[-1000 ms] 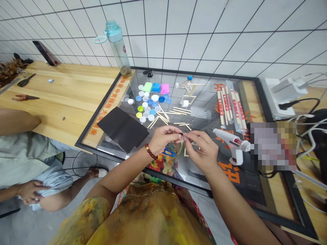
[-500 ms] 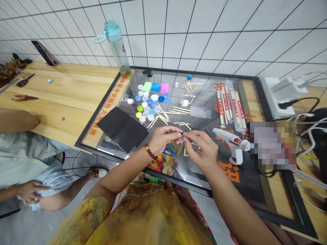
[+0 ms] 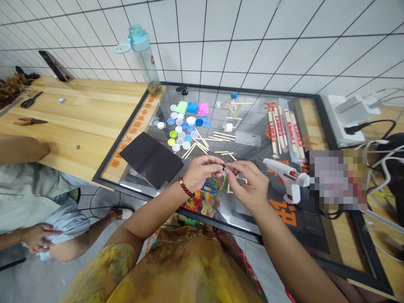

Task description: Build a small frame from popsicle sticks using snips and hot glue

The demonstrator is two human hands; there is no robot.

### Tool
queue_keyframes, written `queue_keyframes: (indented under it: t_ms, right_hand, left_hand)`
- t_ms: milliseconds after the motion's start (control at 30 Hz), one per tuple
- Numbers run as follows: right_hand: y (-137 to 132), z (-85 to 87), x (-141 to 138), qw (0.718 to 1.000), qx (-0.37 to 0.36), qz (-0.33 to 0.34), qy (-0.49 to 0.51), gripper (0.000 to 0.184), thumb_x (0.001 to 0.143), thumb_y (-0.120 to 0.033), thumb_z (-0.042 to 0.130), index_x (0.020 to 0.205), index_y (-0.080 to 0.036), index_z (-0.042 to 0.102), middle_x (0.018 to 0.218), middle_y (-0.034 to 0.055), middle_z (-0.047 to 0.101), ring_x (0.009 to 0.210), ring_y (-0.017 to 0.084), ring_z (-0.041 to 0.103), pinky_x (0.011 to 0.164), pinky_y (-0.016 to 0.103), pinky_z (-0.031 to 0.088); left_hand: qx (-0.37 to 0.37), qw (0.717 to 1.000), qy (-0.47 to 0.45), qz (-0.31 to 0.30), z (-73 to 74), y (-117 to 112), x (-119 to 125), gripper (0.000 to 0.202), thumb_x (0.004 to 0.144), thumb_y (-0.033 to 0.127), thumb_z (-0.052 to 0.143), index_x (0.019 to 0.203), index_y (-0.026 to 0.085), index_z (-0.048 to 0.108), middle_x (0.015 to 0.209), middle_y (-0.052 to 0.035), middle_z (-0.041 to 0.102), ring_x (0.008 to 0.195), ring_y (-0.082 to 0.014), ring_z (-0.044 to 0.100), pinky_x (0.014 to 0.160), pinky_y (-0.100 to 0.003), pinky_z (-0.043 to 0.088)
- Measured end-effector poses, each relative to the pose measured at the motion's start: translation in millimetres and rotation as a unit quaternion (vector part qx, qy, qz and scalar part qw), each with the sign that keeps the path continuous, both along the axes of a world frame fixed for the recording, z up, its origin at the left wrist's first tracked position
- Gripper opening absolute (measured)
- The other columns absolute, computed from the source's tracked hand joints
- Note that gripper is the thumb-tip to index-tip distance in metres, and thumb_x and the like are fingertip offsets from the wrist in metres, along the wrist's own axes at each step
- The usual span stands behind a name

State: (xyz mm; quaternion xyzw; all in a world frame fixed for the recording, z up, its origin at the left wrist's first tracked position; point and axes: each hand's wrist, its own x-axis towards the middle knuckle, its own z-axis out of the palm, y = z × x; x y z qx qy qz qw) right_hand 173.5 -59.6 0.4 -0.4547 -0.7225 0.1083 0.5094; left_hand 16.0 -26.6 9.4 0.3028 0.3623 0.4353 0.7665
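Observation:
My left hand (image 3: 202, 170) and my right hand (image 3: 249, 183) meet fingertip to fingertip above the near edge of the glass table top (image 3: 252, 143). Both pinch a tiny dark piece (image 3: 224, 167) between thumb and fingers; I cannot make out what it is. A bead bracelet (image 3: 186, 187) circles my left wrist. Loose wooden sticks (image 3: 217, 139) lie just beyond my hands. A white glue gun (image 3: 285, 176) rests to the right of my right hand.
Several plastic bottle caps (image 3: 184, 130) and coloured clay blocks (image 3: 192, 108) sit behind a black sheet (image 3: 151, 159). A stick frame (image 3: 232, 109), wrapped chopsticks (image 3: 280, 128), a water bottle (image 3: 145, 54), a power strip (image 3: 350, 115), scissors (image 3: 31, 99). Another person (image 3: 28, 198) sits at left.
Nothing has moved apart from a slight shift of my fingertips on the small dark piece.

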Motion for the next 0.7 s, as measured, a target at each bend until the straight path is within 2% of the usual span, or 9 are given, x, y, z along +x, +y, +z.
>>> queue_keyframes:
  t_ms: [167, 467, 700]
  right_hand:
    - [0.4, -7.7, 5.1, 0.997, 0.034, -0.002, -0.069, 0.029, 0.08, -0.014, 0.063, 0.105, -0.027, 0.067, 0.093, 0.005, 0.067, 0.081, 0.018, 0.065, 0.072, 0.033, 0.053]
    - [3.4, -11.2, 14.1, 0.977, 0.104, -0.018, -0.187, 0.033, 0.079, -0.014, 0.064, 0.108, -0.03, 0.065, 0.089, 0.0022, 0.068, 0.077, 0.016, 0.062, 0.073, 0.033, 0.047]
    - [2.9, -9.1, 12.5, 0.981, 0.077, -0.019, -0.175, 0.023, 0.081, -0.017, 0.063, 0.102, -0.026, 0.065, 0.092, 0.004, 0.069, 0.082, 0.018, 0.064, 0.074, 0.034, 0.047]
  left_hand:
    - [-0.014, 1.0, 0.012, 0.004, 1.5, 0.7, 0.5, 0.025, 0.056, 0.022, 0.081, 0.075, 0.011, 0.069, 0.06, -0.0002, 0.063, 0.054, -0.0071, 0.058, 0.057, -0.021, 0.047]
    - [-0.02, 1.0, 0.005, -0.012, 1.2, 0.9, -0.2, 0.025, 0.056, 0.021, 0.081, 0.075, 0.011, 0.068, 0.061, 0.0, 0.062, 0.053, -0.007, 0.057, 0.054, -0.021, 0.046]
    - [-0.019, 0.999, -0.003, -0.031, 0.5, 0.4, -0.9, 0.027, 0.06, 0.026, 0.08, 0.081, 0.011, 0.069, 0.062, -0.0016, 0.064, 0.059, -0.0091, 0.061, 0.063, -0.024, 0.05]
